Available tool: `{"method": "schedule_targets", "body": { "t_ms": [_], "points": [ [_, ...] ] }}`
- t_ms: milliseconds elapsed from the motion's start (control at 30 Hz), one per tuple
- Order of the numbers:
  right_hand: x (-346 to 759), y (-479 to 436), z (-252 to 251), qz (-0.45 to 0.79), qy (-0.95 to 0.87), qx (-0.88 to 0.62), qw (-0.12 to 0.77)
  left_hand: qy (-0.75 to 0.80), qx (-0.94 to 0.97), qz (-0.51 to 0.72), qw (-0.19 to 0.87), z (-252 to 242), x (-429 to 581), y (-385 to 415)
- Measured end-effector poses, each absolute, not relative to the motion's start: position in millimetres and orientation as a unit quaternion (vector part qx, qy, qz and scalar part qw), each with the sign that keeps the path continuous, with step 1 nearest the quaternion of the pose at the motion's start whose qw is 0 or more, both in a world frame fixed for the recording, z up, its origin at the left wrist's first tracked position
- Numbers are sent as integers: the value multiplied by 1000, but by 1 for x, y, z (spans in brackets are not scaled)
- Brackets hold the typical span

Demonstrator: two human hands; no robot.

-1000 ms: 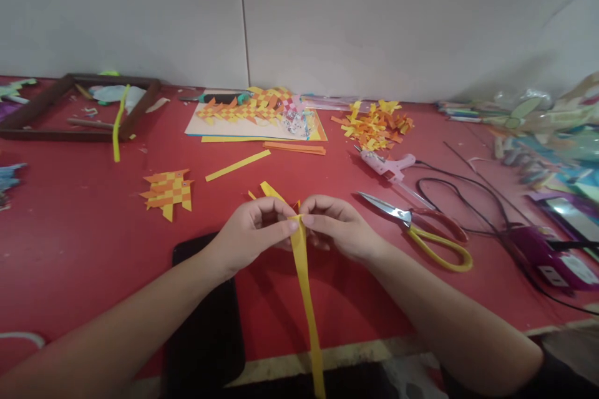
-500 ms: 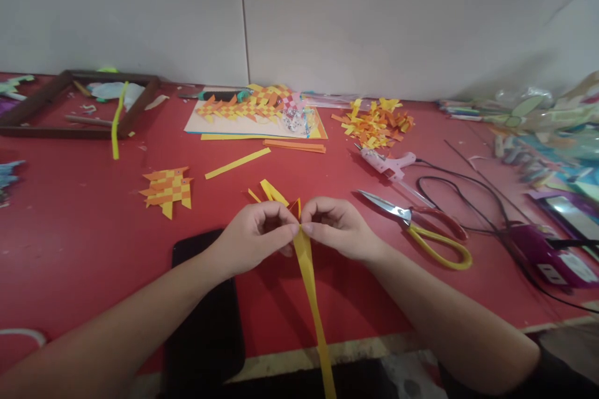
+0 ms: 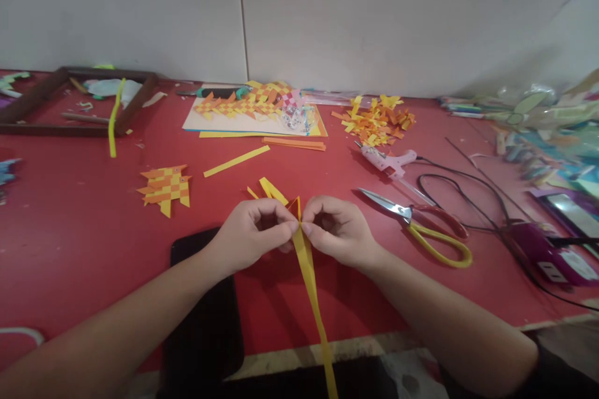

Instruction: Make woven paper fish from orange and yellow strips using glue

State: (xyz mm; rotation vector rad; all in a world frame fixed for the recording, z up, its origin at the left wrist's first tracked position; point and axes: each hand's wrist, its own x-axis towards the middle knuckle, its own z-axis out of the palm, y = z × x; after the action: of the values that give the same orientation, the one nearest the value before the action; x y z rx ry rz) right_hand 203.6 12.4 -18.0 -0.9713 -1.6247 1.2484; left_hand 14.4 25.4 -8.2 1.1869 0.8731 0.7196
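Note:
Both of my hands meet over the red table, thumb tips almost touching. My left hand (image 3: 259,230) and my right hand (image 3: 339,230) pinch yellow paper strips (image 3: 306,268), which trail down past the table's front edge. Orange paper (image 3: 294,206) pokes up between the fingers, and a folded yellow strip end (image 3: 272,190) sticks out behind my left hand. The fold itself is mostly hidden by my fingertips. Left of my hands lies a woven orange and yellow paper fish (image 3: 166,189). Scissors (image 3: 412,221) with red and yellow handles rest to the right.
A black flat object (image 3: 206,324) lies under my left forearm. Behind are a loose yellow strip (image 3: 236,161), orange strips (image 3: 294,144), paper scraps (image 3: 377,120), woven pieces on card sheets (image 3: 229,128), and a pink glue gun (image 3: 386,161) with a cord. A brown frame (image 3: 56,129) is far left.
My hands keep their pinch on the yellow strips, with only a slight shift of the fingers. The view has moved a little; the things on the table look unchanged.

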Motion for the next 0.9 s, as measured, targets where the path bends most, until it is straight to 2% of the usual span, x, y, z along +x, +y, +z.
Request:
{"method": "schedule_targets", "body": {
  "t_ms": [533,767,900],
  "points": [
    [204,12,-16,466,-667,-383,437,385,494,348,697,-10,15,27],
    [204,16,-16,493,-620,-381,477,358,494,309,729,-11,14,26],
    [206,16,-16,561,-598,-365,440,351,501,314,725,-10,14,26]
  ]
}}
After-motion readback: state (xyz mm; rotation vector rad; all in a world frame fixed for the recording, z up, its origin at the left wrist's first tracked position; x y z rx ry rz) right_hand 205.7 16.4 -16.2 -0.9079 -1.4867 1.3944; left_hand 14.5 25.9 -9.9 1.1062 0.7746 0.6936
